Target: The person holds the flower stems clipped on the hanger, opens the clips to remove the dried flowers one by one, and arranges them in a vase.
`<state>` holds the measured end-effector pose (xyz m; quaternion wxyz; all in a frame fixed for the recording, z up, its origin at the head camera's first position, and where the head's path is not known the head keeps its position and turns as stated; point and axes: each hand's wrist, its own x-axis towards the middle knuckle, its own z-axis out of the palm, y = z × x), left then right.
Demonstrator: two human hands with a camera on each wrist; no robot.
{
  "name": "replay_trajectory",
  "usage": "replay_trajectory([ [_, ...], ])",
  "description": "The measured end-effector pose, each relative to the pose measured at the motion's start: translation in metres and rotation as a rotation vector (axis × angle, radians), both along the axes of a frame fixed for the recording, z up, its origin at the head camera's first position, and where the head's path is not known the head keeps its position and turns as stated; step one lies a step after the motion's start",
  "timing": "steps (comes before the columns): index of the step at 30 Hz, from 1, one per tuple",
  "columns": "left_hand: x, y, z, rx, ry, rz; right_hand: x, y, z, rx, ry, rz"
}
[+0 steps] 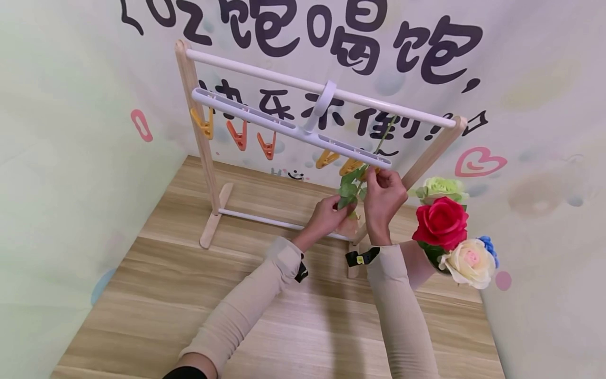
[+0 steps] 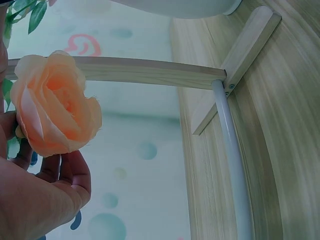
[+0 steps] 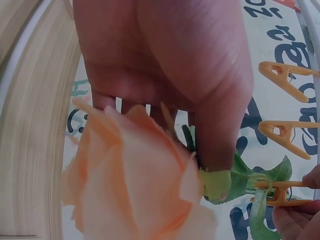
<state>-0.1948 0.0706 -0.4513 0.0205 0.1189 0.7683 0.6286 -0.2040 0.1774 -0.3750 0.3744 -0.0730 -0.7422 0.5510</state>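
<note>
A peach artificial rose point(image 2: 57, 102) hangs bloom down, its green stem point(image 1: 388, 131) rising behind a white clip hanger point(image 1: 255, 116). My left hand point(image 1: 326, 217) holds it by the stem just behind the bloom, thumb against the green base. At the hanger's right end, my right hand point(image 1: 385, 199) pinches the handles of a yellow clothes clip point(image 3: 282, 195). The clip's tips are at the leafy stem. Green leaves point(image 1: 349, 188) stick out between the two hands. In the right wrist view the left hand and bloom fill the foreground.
The hanger hooks over the top bar point(image 1: 284, 78) of a wooden rack point(image 1: 203, 142). Other yellow and orange clips point(image 1: 238, 136) hang along it. Right of my right arm stands a pink vase point(image 1: 416, 263) with a red rose point(image 1: 442, 223) and several other blooms. Printed cloth walls surround the wooden tabletop point(image 1: 156, 295).
</note>
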Motion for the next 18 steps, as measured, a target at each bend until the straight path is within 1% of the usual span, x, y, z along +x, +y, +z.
replay_trajectory([
  [5,0.001,-0.0021,0.0008,0.006,-0.015,-0.014,0.0011,-0.0007,0.0016,0.005,0.005,-0.012],
  [10,0.002,-0.0047,-0.0019,0.019,-0.018,-0.018,0.0007,-0.0009,0.0028,0.008,0.025,-0.025],
  [15,0.003,-0.0074,-0.0054,0.01,0.004,-0.006,-0.0004,-0.0007,0.0039,0.015,0.041,-0.024],
  [18,0.0047,-0.0101,-0.007,0.005,0.013,-0.003,0.0002,-0.0006,0.0045,0.024,0.035,-0.023],
])
